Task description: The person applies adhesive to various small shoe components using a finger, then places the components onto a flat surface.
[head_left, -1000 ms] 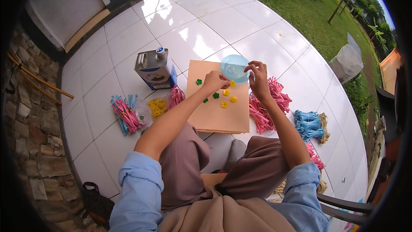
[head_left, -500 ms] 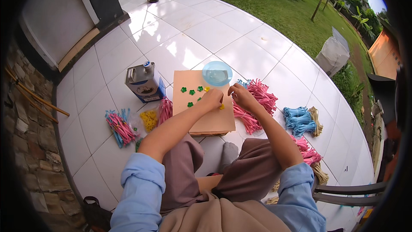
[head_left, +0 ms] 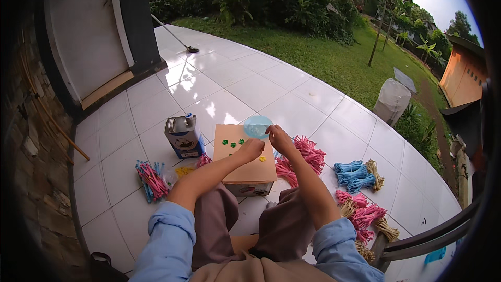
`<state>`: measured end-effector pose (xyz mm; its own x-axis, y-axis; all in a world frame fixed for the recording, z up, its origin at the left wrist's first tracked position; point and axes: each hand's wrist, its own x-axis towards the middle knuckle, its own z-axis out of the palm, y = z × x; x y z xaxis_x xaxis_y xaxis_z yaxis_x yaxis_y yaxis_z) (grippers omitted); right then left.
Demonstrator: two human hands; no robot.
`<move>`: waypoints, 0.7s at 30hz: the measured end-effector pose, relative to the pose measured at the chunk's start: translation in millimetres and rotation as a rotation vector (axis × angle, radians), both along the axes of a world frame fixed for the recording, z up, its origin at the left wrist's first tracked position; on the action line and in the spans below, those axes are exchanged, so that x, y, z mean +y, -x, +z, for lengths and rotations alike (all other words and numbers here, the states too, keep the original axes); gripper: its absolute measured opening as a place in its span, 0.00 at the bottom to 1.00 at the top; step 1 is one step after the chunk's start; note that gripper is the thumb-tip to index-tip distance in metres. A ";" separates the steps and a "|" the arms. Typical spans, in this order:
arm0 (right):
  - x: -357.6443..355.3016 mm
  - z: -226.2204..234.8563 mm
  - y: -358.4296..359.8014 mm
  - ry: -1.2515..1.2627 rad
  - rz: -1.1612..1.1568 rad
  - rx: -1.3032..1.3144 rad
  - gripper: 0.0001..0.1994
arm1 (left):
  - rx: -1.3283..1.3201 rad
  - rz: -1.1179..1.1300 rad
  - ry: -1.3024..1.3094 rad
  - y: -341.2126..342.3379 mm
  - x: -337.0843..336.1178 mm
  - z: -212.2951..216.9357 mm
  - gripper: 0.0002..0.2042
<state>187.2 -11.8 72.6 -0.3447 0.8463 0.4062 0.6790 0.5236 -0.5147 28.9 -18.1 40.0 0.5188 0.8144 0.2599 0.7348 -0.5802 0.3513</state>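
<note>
A brown cardboard sheet (head_left: pixel 223 169) lies across a box in front of me. Several small green flower-shaped pieces (head_left: pixel 233 145) are spread over its far half, and a yellow flower-shaped piece (head_left: pixel 262 159) rests near its right side. My left hand (head_left: pixel 251 149) is closed above the sheet; whatever its fingers hold is hidden. A light-blue translucent bowl (head_left: pixel 252 125) stands at the sheet's far right corner. My right hand (head_left: pixel 280 139) has its fingers pinched together at the bowl's right rim; I cannot make out what is between them.
A blue-and-white metal can (head_left: pixel 185 138) stands left of the sheet. Bundles of pink and blue cords (head_left: pixel 151 180) lie nearer, beside a bag of yellow pieces (head_left: pixel 183 171). Right of the sheet are pink bundles (head_left: pixel 309 152), blue bundles (head_left: pixel 354 175) and a dark chair arm (head_left: pixel 428 237).
The view has tilted upward. My right hand has moved from the sheet's right edge to the bowl's rim. My left hand stays over the sheet, a little farther from the yellow piece.
</note>
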 end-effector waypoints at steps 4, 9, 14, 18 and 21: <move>24.2 -2.8 -2.1 -0.074 -0.086 0.401 0.14 | 0.008 0.172 0.052 12.1 -23.6 40.3 0.06; 24.5 -1.4 85.4 0.016 -0.084 0.538 0.15 | -0.025 0.347 0.168 106.5 -31.3 68.7 0.08; -36.2 -12.9 208.9 -0.049 0.314 0.466 0.15 | -0.705 0.514 0.352 209.8 -68.1 43.3 0.11; -82.8 -78.8 253.5 0.421 0.399 0.605 0.14 | -0.979 0.752 0.344 245.3 -115.3 -49.2 0.10; -118.4 -114.3 265.0 0.689 0.338 0.530 0.16 | -1.005 0.898 0.414 250.8 -163.7 -111.0 0.09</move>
